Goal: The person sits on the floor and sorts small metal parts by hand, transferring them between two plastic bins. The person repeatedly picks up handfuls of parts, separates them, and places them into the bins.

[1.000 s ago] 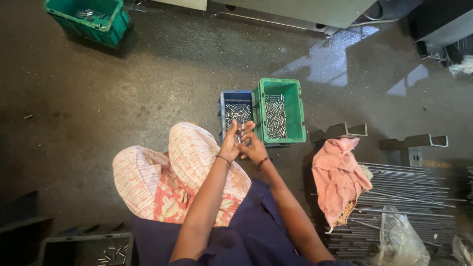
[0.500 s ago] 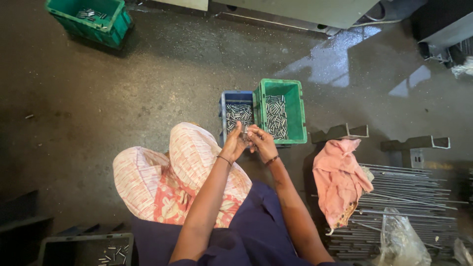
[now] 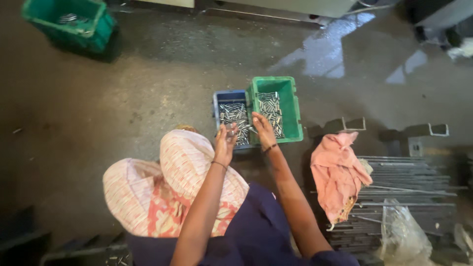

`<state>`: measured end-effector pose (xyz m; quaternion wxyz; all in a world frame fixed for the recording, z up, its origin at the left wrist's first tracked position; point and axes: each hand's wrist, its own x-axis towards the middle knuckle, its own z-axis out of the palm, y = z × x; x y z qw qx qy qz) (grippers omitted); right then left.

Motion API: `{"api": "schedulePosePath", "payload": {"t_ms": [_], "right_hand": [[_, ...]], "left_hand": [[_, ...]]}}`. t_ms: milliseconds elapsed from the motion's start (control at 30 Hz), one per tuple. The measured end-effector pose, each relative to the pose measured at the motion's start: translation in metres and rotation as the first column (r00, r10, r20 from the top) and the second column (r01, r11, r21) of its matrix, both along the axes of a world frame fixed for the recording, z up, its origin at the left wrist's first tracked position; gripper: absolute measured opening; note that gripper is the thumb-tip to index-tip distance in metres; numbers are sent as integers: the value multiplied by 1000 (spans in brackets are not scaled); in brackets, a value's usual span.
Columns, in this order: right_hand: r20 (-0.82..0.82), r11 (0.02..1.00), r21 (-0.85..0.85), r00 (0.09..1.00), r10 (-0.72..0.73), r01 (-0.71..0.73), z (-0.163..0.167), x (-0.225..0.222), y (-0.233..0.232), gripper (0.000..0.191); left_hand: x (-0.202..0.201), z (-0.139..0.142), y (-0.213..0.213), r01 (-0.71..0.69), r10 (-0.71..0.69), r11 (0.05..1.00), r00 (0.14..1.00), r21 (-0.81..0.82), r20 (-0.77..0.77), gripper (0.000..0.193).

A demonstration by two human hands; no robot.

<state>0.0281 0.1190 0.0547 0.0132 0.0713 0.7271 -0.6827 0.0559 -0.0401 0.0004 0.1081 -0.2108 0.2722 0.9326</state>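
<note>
Green plastic first, at ten o'clock: a far crate (image 3: 69, 24) sits well apart on the concrete floor (image 3: 148, 98), out of my way. Nearer, my patterned knee (image 3: 189, 162) rises at seven o'clock from the hands. My left hand (image 3: 225, 143) hangs over the near edge of the blue bin (image 3: 231, 116), fingers curled around what looks like a few small metal pins; I cannot tell exactly how many it pinches. My right hand (image 3: 263, 130) rests on the rim between the two bins, fingers spread flat, reaching towards the green bin (image 3: 276, 108) just beside the blue one. Both bins hold loose metal pins (image 3: 270, 106). I judge I'm mid-sort, moving pins between bins; next calls for a clean pick without spilling. At four o'clock lie a pink rag (image 3: 337, 172), stacked metal rods (image 3: 409, 182) and a clear bag (image 3: 404, 236), nothing blocking.
</note>
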Motion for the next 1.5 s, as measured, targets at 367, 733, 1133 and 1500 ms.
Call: {"api": "schedulePosePath", "payload": {"t_ms": [367,733,1133,1500], "right_hand": [[40,842,514,976,-215,164,-48,-43,75,32],[0,555,827,986,167,-94,-97,-171,73,54],[416,115,896,901,125,-429,-133,-198,71,54],[721,-34,661,623,304,-749,-146,-104,94,78]], "left_hand": [[-28,-28,28,-1,-9,993,997,119,79,42],[-50,-13,61,-25,-4,986,985,166,173,33],[-42,-13,56,-61,12,987,951,148,310,33],[-43,-22,54,-32,4,993,967,110,253,34]]}}
